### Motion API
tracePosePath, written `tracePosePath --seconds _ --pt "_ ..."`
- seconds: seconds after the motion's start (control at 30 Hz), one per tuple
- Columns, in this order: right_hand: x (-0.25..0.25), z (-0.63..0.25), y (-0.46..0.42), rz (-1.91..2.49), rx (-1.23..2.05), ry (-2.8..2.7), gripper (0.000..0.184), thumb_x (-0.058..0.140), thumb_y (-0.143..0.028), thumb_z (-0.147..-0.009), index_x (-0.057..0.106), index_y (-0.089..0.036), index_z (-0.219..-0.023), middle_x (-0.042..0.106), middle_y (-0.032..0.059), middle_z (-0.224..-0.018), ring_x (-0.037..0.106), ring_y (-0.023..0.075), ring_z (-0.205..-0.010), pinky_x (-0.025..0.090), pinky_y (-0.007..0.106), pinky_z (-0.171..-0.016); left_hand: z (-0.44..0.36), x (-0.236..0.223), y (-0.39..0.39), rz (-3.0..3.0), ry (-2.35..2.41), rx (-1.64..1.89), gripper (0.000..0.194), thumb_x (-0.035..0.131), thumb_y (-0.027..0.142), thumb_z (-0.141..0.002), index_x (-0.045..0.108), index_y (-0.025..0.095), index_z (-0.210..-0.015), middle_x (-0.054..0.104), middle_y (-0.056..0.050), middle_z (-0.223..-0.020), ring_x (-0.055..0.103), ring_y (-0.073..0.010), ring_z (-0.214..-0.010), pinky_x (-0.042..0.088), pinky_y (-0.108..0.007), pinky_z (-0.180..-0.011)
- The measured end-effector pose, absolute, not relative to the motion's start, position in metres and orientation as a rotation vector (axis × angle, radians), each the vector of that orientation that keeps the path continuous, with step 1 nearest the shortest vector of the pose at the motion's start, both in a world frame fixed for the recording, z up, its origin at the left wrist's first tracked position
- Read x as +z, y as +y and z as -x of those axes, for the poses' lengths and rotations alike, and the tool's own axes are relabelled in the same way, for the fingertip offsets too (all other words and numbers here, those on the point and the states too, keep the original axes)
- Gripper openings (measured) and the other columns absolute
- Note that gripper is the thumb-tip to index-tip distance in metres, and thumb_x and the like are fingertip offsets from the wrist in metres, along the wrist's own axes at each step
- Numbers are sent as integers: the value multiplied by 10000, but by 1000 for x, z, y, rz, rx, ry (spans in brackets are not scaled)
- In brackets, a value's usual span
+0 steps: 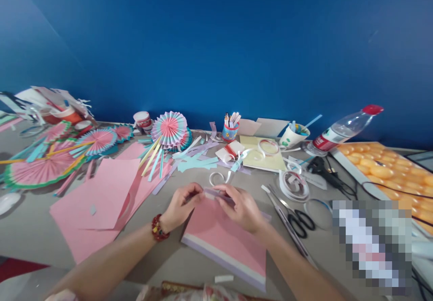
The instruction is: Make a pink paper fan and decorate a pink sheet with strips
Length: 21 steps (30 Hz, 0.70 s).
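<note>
A pink paper sheet [219,229] with white and lilac bands along its near edge lies in front of me on the grey table. Both hands work at its far edge, where a lilac folded strip [210,193] shows between them. My left hand [182,205] pinches the left end of that edge, wearing a beaded bracelet on its wrist. My right hand [241,207] has its thumb and fingers closed on the strip's right part. The fingers partly hide how the strip joins the sheet.
Pink paper sheets [111,192] lie left, with paper fan rosettes [169,129] behind. Black-handled scissors [301,223], white tape rolls [294,186] and a glue gun [323,170] lie right. A plastic bottle [341,131] leans near a paper cup [294,136]. A blue wall [216,43] stands behind.
</note>
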State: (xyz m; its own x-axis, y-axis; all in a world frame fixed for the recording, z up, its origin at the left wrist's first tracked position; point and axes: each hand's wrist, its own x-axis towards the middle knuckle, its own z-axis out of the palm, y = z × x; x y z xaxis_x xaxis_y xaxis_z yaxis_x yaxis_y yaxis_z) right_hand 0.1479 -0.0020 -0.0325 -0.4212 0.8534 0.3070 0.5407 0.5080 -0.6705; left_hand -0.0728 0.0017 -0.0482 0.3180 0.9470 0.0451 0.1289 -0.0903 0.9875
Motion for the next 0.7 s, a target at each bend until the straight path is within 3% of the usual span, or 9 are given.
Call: tracePosePath --seconds 0.17,0.27,0.37,0.47,0.57,0.7 --pt "-30 -162 10 1217 625 -1680 287 503 -257 -930 589 -261 -1204 687 53 -1058 641 160 -769 501 254 -660 75 -49 10 -961 763 1071 553 446 674 -883 619 153 -947 624 -73 -873 592 -184 -775 486 -291 -718" --pt "-33 -170 21 1239 627 -1300 332 554 -315 -905 577 -235 -1226 658 72 -1086 630 183 -862 507 294 -747 73 -47 9 -1020 622 963 713 485 794 -770 606 170 -1093 647 -124 -1027 622 -265 -932 504 -377 -825" --pt "-39 -176 30 1241 662 -1082 362 601 -335 -853 597 -231 -1200 639 54 -1060 608 202 -963 484 334 -839 69 -46 2 -1309 605 745 577 662 635 -765 625 164 -1096 658 -106 -1050 619 -271 -983 489 -367 -875" --pt "-44 -181 36 1217 674 -946 364 627 -324 -811 621 -238 -1165 623 24 -996 595 187 -933 463 338 -851 66 -47 -3 -1537 820 629 348 643 486 -844 664 138 -855 663 -49 -819 631 -185 -749 495 -256 -691" --pt "-45 -187 39 1176 659 -849 378 646 -306 -785 625 -246 -1157 615 17 -1007 587 182 -951 450 339 -868 65 -49 -3 -1568 969 610 358 597 456 -878 614 139 -713 589 2 -615 550 -115 -532 423 -202 -530" --pt "-43 -194 43 1175 631 -847 408 646 -308 -774 618 -247 -1176 624 30 -1022 592 189 -953 464 340 -836 66 -50 0 -1577 1002 687 361 566 471 -895 588 149 -733 588 3 -627 552 -115 -563 415 -201 -549"
